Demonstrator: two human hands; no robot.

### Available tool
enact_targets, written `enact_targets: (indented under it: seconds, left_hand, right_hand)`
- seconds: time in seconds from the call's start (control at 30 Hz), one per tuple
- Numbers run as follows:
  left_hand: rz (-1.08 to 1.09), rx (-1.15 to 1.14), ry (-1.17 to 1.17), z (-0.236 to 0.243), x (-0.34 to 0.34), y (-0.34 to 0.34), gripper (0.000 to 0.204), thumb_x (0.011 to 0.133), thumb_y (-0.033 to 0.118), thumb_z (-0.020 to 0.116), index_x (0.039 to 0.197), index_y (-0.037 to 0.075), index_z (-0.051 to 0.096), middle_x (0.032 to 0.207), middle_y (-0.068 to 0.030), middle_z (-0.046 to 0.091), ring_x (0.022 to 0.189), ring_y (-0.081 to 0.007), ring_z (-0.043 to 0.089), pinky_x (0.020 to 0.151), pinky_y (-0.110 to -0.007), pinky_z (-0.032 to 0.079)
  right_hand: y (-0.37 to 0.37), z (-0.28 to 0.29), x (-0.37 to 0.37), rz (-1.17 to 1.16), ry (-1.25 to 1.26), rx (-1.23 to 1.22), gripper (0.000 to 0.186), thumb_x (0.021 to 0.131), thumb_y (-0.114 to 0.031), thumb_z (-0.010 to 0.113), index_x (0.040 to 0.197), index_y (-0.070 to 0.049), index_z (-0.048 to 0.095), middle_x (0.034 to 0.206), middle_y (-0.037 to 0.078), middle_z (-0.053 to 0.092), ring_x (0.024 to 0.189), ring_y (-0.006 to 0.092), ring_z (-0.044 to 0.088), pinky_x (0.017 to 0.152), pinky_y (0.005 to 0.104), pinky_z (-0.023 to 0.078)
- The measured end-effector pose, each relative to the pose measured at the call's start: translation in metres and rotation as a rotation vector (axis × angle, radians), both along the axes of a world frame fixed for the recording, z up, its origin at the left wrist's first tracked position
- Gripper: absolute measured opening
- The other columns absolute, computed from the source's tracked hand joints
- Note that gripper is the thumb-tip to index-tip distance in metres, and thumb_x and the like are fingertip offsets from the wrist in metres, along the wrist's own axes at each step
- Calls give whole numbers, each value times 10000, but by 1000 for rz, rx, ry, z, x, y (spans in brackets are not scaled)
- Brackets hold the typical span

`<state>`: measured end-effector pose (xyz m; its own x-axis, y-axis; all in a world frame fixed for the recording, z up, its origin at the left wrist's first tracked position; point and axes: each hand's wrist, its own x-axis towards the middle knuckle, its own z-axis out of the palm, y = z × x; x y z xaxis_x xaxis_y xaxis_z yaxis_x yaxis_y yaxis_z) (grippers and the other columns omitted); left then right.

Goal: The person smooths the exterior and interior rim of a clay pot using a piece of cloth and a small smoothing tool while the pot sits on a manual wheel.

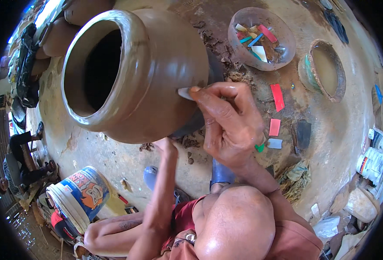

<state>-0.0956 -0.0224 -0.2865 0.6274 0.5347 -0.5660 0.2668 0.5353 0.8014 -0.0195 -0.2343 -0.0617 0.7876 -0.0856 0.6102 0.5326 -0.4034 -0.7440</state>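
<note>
A large wet brown clay pot [174, 56] leans over with its wide mouth facing left. My right hand [232, 117] pinches a small pale scraper [185, 93] between thumb and fingers, its edge against the pot's shiny side. My left hand [164, 145] reaches under the pot's near side; its fingers are hidden behind the clay. Whether it touches the pot there cannot be made out.
A plastic bowl [263, 60] of coloured scraper pieces and a bucket of cloudy water [326, 71] stand at right. Loose strips [277, 97] and a crumpled rag [295, 180] lie on the floor. At left are a blue-white bucket [78, 195] and another person's legs [20, 151].
</note>
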Motion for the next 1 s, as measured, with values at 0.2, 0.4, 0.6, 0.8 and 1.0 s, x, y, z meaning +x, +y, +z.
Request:
enact_targets:
  seconds: [0.2, 0.4, 0.6, 0.8, 1.0]
  left_hand:
    - [-309, -339, 364, 31, -37, -77, 741, 1071, 657, 505, 1505, 59, 448, 1201, -154, 711, 823, -234, 729, 666, -374, 606]
    - [-120, 46, -49, 9, 21, 69, 750, 1050, 692, 509, 1473, 74, 476, 1246, -151, 686, 942, -240, 721, 662, -364, 583]
    - [-492, 55, 142, 39, -34, -65, 713, 1045, 682, 515, 1419, 75, 534, 1243, -130, 682, 984, -225, 713, 654, -365, 573]
    - [-260, -151, 26, 49, 9, 21, 612, 1098, 516, 523, 1475, 35, 539, 1327, -158, 685, 1150, -253, 712, 841, -403, 610]
    - [130, -126, 233, 23, 5, -66, 683, 1089, 607, 510, 1452, 30, 559, 1188, -143, 733, 840, -243, 739, 775, -401, 620]
  right_hand:
    - [-12, -9, 0, -43, 6, -26, 466, 716, 95, 751, 1145, -73, 814, 975, 103, 677, 773, 232, 699, 605, 325, 553]
    - [6, -5, -2, -14, -15, 68, 463, 709, 94, 742, 1139, -63, 811, 975, 110, 674, 762, 237, 686, 611, 338, 551]
    - [0, -17, -5, -18, -1, 51, 448, 744, 104, 755, 1156, -66, 805, 972, 113, 676, 743, 223, 679, 588, 320, 530]
    - [-4, -14, -1, -41, -15, 89, 409, 786, 105, 764, 1156, -64, 802, 954, 113, 686, 750, 227, 692, 599, 325, 541]
    - [-4, -20, 0, -52, -6, 87, 366, 828, 120, 749, 1154, -40, 798, 964, 126, 699, 785, 234, 704, 636, 323, 552]
